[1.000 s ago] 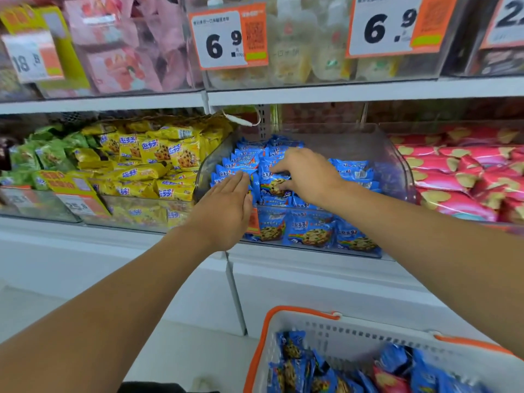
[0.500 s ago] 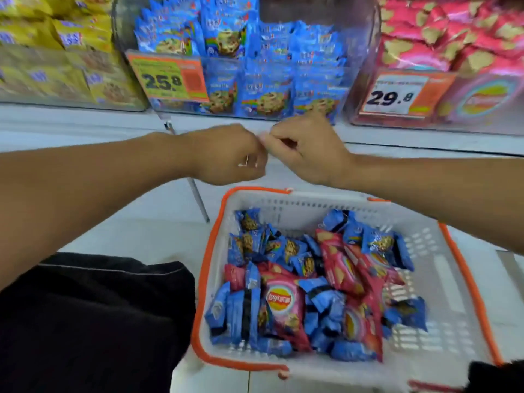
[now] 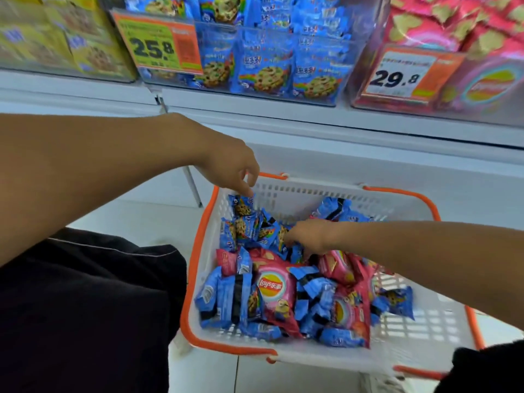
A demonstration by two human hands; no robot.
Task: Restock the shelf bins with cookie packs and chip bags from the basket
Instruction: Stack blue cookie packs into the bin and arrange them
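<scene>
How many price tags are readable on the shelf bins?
2. The 25.8 price tag is on the blue cookie bin; the 29.8 price tag is on the pink chip bin. Others may lie outside the frame.

1. Left hand (image 3: 232, 168) at frame centre — fingers (image 3: 248, 191) touching a blue cookie pack (image 3: 242, 205).
2. Right hand (image 3: 307, 236) reaches among packs inside the white basket (image 3: 425, 330).
3. Pink chip bag (image 3: 276, 293) lies lower centre — label up.

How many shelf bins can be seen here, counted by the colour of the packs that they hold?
Bin of yellow cookie packs: 1
Bin of blue cookie packs: 1
Bin of pink chip bags: 1
Total: 3
</scene>
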